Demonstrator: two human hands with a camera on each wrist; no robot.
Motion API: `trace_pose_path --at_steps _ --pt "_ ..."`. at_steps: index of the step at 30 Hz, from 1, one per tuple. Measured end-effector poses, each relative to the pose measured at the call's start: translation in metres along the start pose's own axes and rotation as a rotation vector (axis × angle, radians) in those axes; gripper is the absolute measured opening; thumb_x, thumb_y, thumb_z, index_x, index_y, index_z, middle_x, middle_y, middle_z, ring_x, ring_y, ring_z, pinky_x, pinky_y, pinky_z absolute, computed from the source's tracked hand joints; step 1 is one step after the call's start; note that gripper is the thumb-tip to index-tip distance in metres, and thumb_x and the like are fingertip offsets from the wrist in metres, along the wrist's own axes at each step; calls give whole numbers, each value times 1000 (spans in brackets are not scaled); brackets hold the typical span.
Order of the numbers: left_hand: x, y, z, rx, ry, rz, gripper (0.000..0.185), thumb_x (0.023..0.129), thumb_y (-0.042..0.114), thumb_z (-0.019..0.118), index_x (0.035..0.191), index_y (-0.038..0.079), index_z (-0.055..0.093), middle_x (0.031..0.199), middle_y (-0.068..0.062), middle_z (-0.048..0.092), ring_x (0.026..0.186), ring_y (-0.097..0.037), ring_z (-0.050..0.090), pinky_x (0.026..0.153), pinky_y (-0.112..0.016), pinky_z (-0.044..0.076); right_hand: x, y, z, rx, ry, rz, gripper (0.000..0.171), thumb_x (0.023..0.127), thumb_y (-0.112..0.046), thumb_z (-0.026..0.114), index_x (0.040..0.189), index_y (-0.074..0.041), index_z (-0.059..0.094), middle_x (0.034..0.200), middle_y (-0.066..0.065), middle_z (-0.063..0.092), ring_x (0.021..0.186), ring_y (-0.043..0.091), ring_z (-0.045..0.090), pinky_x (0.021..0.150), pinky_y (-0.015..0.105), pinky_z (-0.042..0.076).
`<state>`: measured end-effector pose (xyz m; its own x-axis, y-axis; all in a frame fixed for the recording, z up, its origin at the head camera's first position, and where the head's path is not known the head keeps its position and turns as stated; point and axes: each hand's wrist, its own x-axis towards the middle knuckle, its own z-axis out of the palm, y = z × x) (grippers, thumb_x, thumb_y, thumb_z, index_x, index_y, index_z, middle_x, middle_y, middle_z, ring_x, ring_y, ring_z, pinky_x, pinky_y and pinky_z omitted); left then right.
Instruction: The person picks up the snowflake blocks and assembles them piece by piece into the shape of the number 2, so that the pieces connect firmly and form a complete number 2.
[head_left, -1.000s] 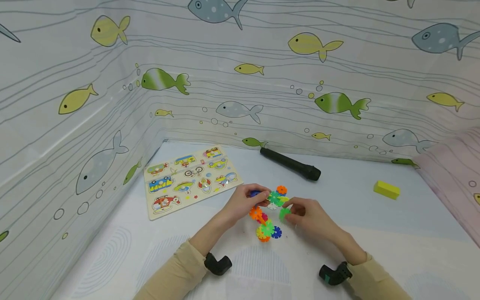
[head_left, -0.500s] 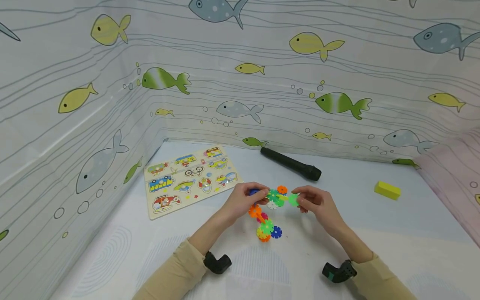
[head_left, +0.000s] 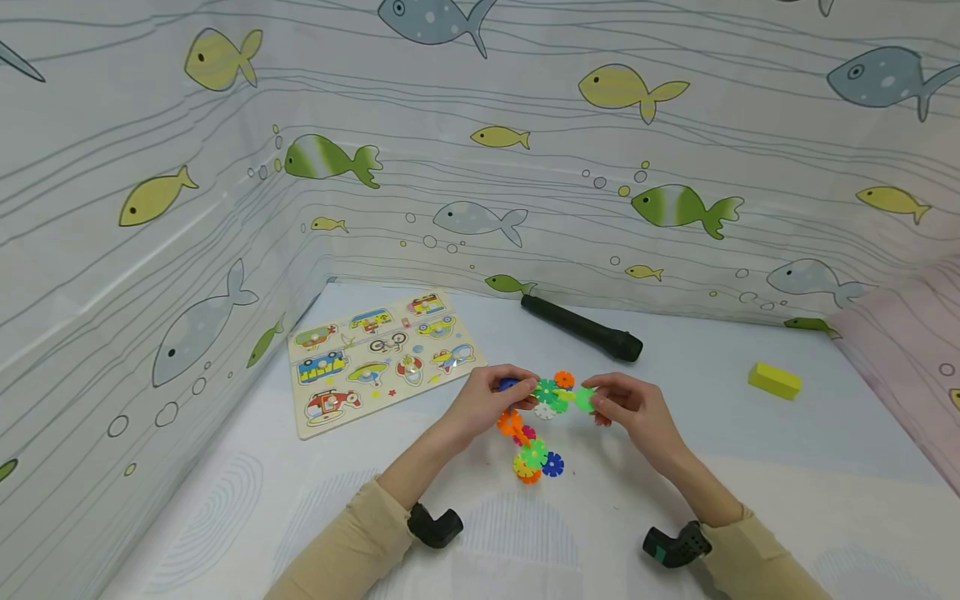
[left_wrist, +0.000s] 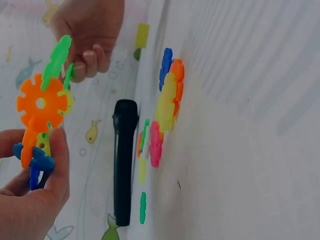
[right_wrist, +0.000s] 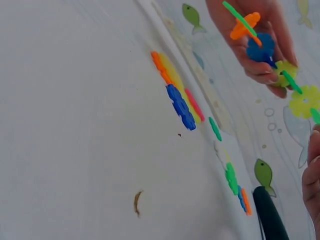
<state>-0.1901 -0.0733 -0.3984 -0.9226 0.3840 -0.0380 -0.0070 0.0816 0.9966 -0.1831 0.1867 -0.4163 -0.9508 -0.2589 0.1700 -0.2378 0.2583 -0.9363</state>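
Observation:
My left hand [head_left: 486,402] holds a chain of notched plastic interlocking discs, its fingers and thumb around the blue disc [left_wrist: 42,162]. An orange disc [left_wrist: 29,106] stands out from the chain in the left wrist view. Across from it, my right hand [head_left: 639,410] pinches a light green disc [head_left: 584,400] between thumb and fingers, at the yellow disc [right_wrist: 300,106] on the chain's right end. The right wrist view shows only the tips of the right fingers [right_wrist: 312,175] at its edge. Both hands are raised over the table.
Loose discs lie below and behind the hands, among them a blue disc [head_left: 554,465] and an orange disc [head_left: 564,379]. A black microphone [head_left: 581,327] lies at the back. A wooden vehicle puzzle board [head_left: 390,392] is on the left, a yellow block [head_left: 775,381] on the right.
My right hand has moved up and slightly right, bringing the light green disc from below the chain to its right end. In the last half second both hands have hardly moved.

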Motion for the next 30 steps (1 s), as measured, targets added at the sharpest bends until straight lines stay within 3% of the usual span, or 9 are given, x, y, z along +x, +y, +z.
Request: trace_pose_path --at_steps 5,10,20,27,30 --pt "-1 0 0 2 2 -1 32 101 23 60 125 3 66 113 -13 69 103 -33 70 92 -31 56 -1 2 1 32 -6 22 26 96 -12 66 118 2 65 84 6 66 71 25 66 69 27 57" --pt "-1 1 1 -3 10 -4 31 101 22 61 124 3 66 112 -14 69 105 -38 69 94 -34 56 -2 2 2 46 -11 54 30 95 -16 69 120 0 65 86 11 69 76 39 67 71 31 59" --pt "-1 2 2 -13 24 1 28 100 19 62 121 1 67 109 -14 70 106 -43 66 100 -48 52 -1 3 4 48 0 73 33 93 -18 72 121 0 67 91 24 70 78 38 68 73 28 59" --pt "-2 1 2 32 27 9 28 100 20 61 120 2 68 109 -12 70 94 -23 71 98 -46 53 -1 2 7 49 10 91 32 93 -18 72 119 0 68 89 21 71 78 38 68 72 28 59" --pt "-2 0 2 32 33 7 29 101 21 61 121 2 67 110 -12 70 96 -23 71 99 -45 53 -2 1 9 59 11 90 32 93 -18 72 119 -1 68 89 20 71 79 39 68 72 28 59"
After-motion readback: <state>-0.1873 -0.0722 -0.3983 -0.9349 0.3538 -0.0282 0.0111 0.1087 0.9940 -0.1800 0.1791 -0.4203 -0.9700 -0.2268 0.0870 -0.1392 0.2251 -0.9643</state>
